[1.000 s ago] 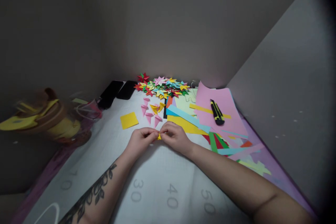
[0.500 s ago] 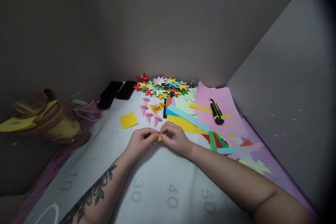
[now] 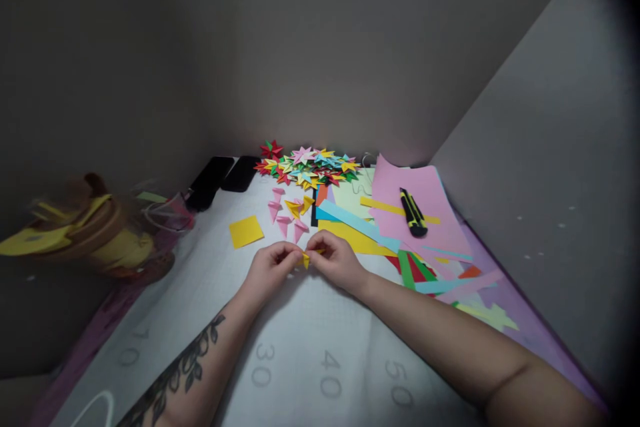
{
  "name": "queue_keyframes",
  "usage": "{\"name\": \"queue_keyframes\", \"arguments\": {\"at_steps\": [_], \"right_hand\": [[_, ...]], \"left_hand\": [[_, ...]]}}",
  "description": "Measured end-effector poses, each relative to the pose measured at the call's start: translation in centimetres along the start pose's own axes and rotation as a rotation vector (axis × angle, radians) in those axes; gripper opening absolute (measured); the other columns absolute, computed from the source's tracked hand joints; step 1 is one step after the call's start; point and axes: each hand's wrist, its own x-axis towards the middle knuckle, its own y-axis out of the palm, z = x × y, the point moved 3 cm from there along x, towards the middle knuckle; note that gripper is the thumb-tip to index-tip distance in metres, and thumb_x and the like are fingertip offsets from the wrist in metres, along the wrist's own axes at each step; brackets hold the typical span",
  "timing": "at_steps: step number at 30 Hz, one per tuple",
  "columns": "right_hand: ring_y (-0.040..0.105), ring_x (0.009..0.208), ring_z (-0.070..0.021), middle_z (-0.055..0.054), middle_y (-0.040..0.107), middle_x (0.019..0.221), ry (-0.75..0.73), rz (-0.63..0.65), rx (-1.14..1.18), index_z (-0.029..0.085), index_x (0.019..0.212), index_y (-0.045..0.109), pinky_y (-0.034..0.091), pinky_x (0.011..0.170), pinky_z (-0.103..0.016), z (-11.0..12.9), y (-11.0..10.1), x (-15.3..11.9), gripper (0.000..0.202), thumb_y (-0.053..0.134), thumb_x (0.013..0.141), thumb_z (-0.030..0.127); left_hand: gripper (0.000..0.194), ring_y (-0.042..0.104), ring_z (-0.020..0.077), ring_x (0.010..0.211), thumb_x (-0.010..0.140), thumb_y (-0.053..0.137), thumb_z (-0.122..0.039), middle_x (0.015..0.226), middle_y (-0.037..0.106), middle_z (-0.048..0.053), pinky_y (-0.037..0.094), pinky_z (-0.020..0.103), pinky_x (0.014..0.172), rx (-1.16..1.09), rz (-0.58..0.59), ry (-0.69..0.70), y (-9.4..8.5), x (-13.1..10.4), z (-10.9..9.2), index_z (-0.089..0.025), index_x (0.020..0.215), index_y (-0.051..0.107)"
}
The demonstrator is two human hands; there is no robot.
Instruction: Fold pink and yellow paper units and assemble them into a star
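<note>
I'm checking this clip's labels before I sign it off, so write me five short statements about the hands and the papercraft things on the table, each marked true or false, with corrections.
1. The left hand and right hand hold a small folded piece of yellow paper between them. True.
2. The black-and-yellow utility knife is in the right hand. False: it lies on the large pink paper sheet.
3. The flat yellow paper square lies left of the small folded pink paper pieces. True.
4. The pile of multicoloured folded-paper stars is nearer the hands than the pink pieces. False: it lies beyond them.
5. A flat black rectangular device lies left of the pile. True.
</note>
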Motion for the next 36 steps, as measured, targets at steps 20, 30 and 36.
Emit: {"name": "queue_keyframes", "arguments": {"at_steps": [20,30,36], "right_hand": [[0.053,0.066,-0.0123,0.002,0.054,0.073,-0.027,-0.070,-0.037,0.020,0.075,0.052,0.043,0.061,-0.024,0.6,0.7,0.0,0.007,0.055,0.076,0.014],[0.046,0.059,-0.0106,0.005,0.047,0.067,0.093,-0.123,0.073,0.021,0.074,0.045,0.037,0.056,-0.023,-0.4,0.7,0.5,0.011,0.054,0.073,0.014],[0.045,0.058,-0.0103,0.006,0.045,0.067,0.121,-0.150,0.151,0.021,0.077,0.043,0.037,0.055,-0.022,-1.0,0.9,0.6,0.013,0.055,0.073,0.016]], "left_hand": [[0.018,0.050,0.0113,0.058,0.078,0.055,-0.030,0.063,0.060,-0.001,0.037,0.021,0.055,0.153,-0.124,0.121,0.3,-0.1,-0.2,-0.016,0.069,0.062],[0.020,0.053,0.0100,0.061,0.066,0.064,-0.020,0.070,0.058,-0.002,0.042,0.021,0.058,-0.134,-0.070,0.011,0.7,0.8,0.8,-0.016,0.084,0.057],[0.037,0.058,0.0109,0.071,0.058,0.067,-0.012,0.076,0.058,-0.001,0.045,0.022,0.065,-0.297,-0.072,-0.012,0.8,0.9,0.7,-0.018,0.091,0.050]]}}
